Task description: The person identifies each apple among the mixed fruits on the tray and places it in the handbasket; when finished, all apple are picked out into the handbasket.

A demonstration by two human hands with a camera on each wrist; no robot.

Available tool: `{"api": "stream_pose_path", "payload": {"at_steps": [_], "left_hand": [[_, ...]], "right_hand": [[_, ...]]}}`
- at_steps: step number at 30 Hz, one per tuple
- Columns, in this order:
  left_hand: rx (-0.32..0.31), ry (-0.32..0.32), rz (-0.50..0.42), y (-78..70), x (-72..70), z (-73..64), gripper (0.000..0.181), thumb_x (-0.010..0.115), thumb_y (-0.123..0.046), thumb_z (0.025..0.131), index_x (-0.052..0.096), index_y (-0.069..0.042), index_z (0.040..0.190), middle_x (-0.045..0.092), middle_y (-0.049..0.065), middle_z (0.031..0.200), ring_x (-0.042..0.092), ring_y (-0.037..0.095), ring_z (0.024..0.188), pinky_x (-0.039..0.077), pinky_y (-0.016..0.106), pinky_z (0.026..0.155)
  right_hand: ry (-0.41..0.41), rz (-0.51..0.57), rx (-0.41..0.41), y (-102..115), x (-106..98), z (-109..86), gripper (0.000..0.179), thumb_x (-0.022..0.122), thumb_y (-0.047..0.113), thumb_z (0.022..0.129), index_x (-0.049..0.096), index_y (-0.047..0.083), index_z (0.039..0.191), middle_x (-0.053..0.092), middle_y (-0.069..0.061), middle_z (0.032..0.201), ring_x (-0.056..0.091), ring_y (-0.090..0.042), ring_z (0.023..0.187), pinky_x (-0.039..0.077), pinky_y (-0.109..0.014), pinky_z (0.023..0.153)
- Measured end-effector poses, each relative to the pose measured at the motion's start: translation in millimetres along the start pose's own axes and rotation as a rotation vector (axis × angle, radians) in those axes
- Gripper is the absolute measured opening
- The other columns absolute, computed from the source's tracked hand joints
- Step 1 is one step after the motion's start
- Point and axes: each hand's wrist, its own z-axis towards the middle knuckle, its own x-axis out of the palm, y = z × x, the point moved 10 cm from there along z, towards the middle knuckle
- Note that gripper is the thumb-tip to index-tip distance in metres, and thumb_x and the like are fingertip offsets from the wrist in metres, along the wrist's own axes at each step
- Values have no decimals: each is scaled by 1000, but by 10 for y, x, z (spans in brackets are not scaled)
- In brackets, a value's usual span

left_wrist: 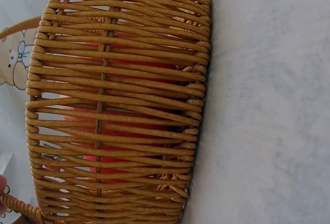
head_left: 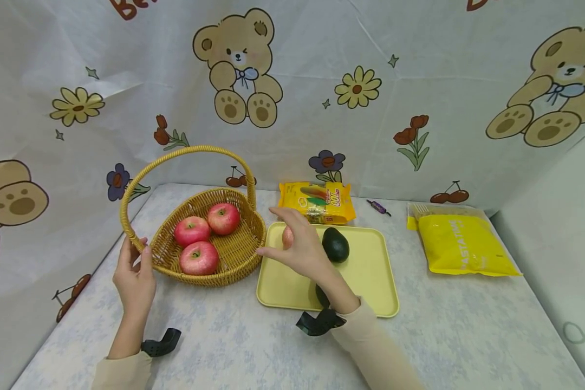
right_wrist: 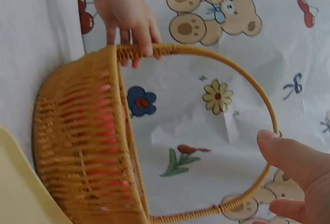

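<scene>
A wicker basket (head_left: 241,262) with a tall arched handle (head_left: 202,148) holds three red apples (head_left: 199,258). My left hand (head_left: 135,281) grips the foot of that handle at the basket's left side; the right wrist view shows the fingers (right_wrist: 143,41) curled over it. Between basket and tray, my right hand (head_left: 302,252) hovers with thumb and fingers spread and nothing between them. Below it, the pale yellow tray (head_left: 370,271) bears a dark green avocado (head_left: 335,245), a second dark green one (head_left: 322,296) and a pinkish round fruit (head_left: 287,237), the latter two partly hidden by my right hand and arm.
Behind the tray lies a yellow snack packet (head_left: 317,203), with a small purple wrapped item (head_left: 379,207) beside it. A yellow pasta bag (head_left: 463,244) rests at the right. A bear-printed cloth (head_left: 302,135) hangs along the table's back and left.
</scene>
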Motion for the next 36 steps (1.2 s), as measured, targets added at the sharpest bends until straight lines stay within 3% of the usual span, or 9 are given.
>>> {"api": "stream_pose_path", "payload": {"at_steps": [10, 21, 36], "left_hand": [[1, -3, -3, -2, 6, 4, 47, 49, -23, 103, 41, -28, 149, 62, 10, 128, 55, 4, 114, 41, 6, 85], [-12, -1, 9, 8, -3, -14, 48, 48, -24, 103, 40, -28, 150, 62, 10, 128, 56, 15, 117, 43, 7, 88], [-1, 2, 0, -1, 1, -8, 48, 49, -23, 103, 39, -27, 150, 62, 10, 128, 56, 8, 115, 42, 5, 86]], "right_hand": [[-41, 63, 135, -466, -270, 28, 85, 88, 34, 71, 48, 15, 144, 49, -5, 146, 46, -27, 132, 40, -53, 107], [30, 87, 275, -867, -115, 29, 88, 86, 34, 73, 42, 18, 148, 47, -7, 147, 45, -31, 131, 40, -52, 107], [83, 46, 296, -1093, 13, 5, 92, 87, 33, 72, 40, 14, 149, 43, -11, 150, 42, -33, 135, 35, -52, 111]]}}
